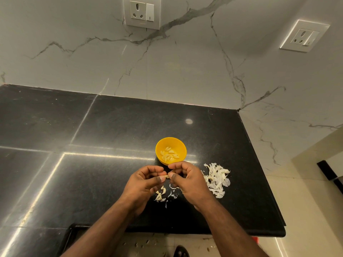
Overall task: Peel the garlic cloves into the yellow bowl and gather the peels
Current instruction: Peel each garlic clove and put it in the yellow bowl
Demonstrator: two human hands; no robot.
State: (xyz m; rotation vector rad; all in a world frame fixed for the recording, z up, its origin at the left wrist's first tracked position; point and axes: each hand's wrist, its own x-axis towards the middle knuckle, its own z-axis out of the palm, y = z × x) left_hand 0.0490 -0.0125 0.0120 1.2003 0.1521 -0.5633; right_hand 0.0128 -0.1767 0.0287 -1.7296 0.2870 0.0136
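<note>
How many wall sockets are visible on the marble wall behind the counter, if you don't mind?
2: one wall socket at top centre, above the counter; another wall socket on the right-hand wall, upper right.

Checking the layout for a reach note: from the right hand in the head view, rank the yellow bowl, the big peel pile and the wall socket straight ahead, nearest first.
1. Peel pile, just right of the right hand; yellow bowl, just ahead, too close to call.
2. Wall socket, high on the wall.

The person is showing two bare forearms with no sleeves reaching into view. The left hand (143, 182) and right hand (187, 179) are wearing no rings, bands or gloves. A dark sandal (181, 251) is covering one foot.
</note>
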